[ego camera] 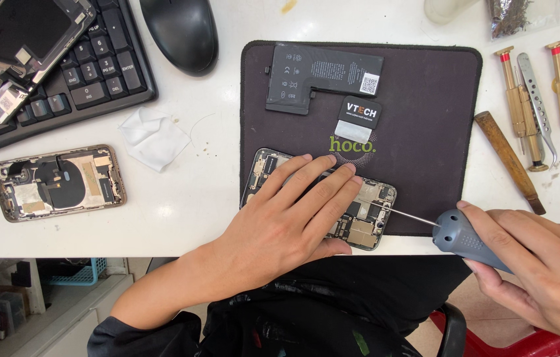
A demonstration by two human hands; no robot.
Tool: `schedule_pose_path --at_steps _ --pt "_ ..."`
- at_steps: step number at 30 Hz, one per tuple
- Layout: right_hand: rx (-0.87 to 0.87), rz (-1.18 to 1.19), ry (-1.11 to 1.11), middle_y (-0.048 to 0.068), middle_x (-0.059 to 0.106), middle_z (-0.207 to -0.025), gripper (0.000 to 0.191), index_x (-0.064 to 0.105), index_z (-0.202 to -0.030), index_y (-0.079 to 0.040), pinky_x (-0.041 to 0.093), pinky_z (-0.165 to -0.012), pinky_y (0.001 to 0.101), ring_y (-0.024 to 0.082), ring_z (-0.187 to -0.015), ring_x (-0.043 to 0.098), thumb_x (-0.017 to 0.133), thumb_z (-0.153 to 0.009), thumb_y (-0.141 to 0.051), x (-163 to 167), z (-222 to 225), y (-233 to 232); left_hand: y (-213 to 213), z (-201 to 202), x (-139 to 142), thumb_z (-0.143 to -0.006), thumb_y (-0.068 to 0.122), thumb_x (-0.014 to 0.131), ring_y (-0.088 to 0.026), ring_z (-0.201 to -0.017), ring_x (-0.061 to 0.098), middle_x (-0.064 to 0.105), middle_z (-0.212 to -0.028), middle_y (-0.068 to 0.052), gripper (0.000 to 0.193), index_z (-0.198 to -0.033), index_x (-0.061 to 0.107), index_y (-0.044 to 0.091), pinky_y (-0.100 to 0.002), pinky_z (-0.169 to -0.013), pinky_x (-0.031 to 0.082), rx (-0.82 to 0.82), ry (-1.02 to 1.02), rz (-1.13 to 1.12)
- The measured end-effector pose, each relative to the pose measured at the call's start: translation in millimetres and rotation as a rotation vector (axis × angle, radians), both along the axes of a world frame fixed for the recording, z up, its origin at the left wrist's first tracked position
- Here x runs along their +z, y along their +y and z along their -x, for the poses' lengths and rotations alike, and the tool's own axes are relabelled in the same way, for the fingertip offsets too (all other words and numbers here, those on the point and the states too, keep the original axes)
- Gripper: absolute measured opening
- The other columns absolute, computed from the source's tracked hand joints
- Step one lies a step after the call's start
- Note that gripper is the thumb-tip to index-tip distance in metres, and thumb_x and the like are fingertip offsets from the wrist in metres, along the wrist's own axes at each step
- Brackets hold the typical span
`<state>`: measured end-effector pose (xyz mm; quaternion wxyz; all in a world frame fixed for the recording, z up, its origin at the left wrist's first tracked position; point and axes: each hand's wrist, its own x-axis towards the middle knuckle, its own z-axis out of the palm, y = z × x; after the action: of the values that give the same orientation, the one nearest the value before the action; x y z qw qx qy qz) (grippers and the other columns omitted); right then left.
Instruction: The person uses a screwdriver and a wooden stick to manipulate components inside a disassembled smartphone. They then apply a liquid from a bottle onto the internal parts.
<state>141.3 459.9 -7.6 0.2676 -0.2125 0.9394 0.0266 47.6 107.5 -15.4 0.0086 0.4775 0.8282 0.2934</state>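
White table (181,205), carrying dark work mat (425,99) at centre, black keyboard (95,73) and mouse (181,30) upper left, opened phone (57,182) left, brass screwdrivers (518,99) upper right.

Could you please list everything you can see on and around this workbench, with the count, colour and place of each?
opened phone: 1, metallic, mat's front edge
dark mat: 1, table centre
battery: 1, black, back of mat
adhesive tab: 1, black and white, mid-mat
second opened phone: 1, left of mat
white wipe: 1, left of mat
keyboard: 1, black, back left
screen assembly: 1, on keyboard
mouse: 1, black, back
brass screwdrivers: 2, right
tweezers: 1, silver, right
wooden-handled tool: 1, right
left hand: pressing opened phone
right hand: gripping grey screwdriver
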Motion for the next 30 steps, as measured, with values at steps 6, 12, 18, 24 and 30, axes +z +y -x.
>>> schedule_pose_path --at_steps 6,12,18,24,30 --pt "-0.024 -0.028 -0.023 0.014 0.073 -0.101 0.076 0.058 -0.146 -0.007 0.064 -0.062 0.0307 0.024 -0.077 0.078 0.077 -0.076 -0.033 4 0 -1 0 0 1 -0.093 0.046 0.072 -0.037 -0.14 0.049 0.055 -0.147 -0.02 0.076 -0.145 0.051 -0.005 -0.053 -0.12 0.036 0.001 -0.002 0.004" --pt "-0.007 0.032 0.043 0.015 0.074 -0.1 0.076 0.059 -0.143 -0.005 0.064 -0.063 0.0327 0.026 -0.078 0.078 0.077 -0.073 -0.031 4 -4 2 2 -1 0 -0.092 0.047 0.072 -0.036 -0.14 0.049 0.055 -0.147 -0.02 0.077 -0.145 0.051 -0.005 -0.053 -0.12 0.036 0.004 0.006 0.008" --pt "0.0 -0.015 -0.015 0.015 0.073 -0.1 0.077 0.058 -0.145 -0.006 0.064 -0.062 0.0314 0.025 -0.078 0.078 0.076 -0.076 -0.034 0 -8 7 3 -2 -1 -0.093 0.047 0.072 -0.036 -0.14 0.049 0.055 -0.147 -0.019 0.077 -0.146 0.051 -0.004 -0.052 -0.121 0.036 0.008 0.01 0.006" --pt "0.01 -0.029 -0.015 0.016 0.073 -0.101 0.075 0.058 -0.144 -0.008 0.065 -0.063 0.0319 0.025 -0.078 0.078 0.075 -0.076 -0.035 -4 -15 12 3 -1 -1 -0.093 0.048 0.071 -0.036 -0.14 0.049 0.055 -0.147 -0.02 0.077 -0.146 0.051 -0.004 -0.052 -0.121 0.036 0.003 0.011 0.006" --pt "0.015 0.03 0.063 0.017 0.074 -0.1 0.076 0.061 -0.142 -0.008 0.065 -0.065 0.0358 0.028 -0.079 0.078 0.075 -0.074 -0.038 -5 -22 11 2 -1 -1 -0.093 0.047 0.072 -0.036 -0.14 0.049 0.055 -0.147 -0.02 0.077 -0.145 0.051 -0.005 -0.053 -0.12 0.037 0.002 0.017 0.007"
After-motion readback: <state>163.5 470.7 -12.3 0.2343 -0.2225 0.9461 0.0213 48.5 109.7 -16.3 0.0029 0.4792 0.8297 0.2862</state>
